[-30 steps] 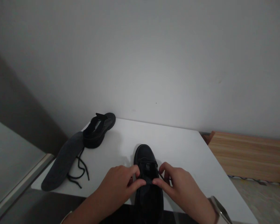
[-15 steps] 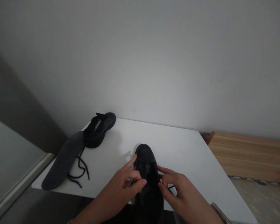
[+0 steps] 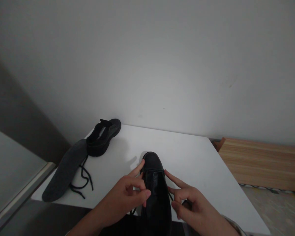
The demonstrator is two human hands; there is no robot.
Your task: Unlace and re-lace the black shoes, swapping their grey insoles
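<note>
A black shoe [image 3: 152, 162] points away from me at the table's near edge, its tongue and opening toward me. My left hand [image 3: 127, 193] is at its left side, the outstretched fingers against the toe and the thumb bent over the opening. Along the right side, my right hand [image 3: 190, 201] rests its fingertips on the upper, its thumb curled in. Between them the two hands hold the shoe. A bit of black shoelace [image 3: 170, 196] shows beside the right fingers. The heel end is dark and partly cut off by the frame.
A second black shoe [image 3: 98, 149] stands at the table's back left. A grey insole [image 3: 64, 170] lies in front of it, beside a loose black lace [image 3: 89, 179]. Behind the white table [image 3: 177, 144] is a wall; a wooden board [image 3: 258, 160] lies to the right.
My right thumb has come off the shoe's edge and curled in. My left thumb has shifted slightly left. The view has moved a little; the shoe stays in nearly the same place.
</note>
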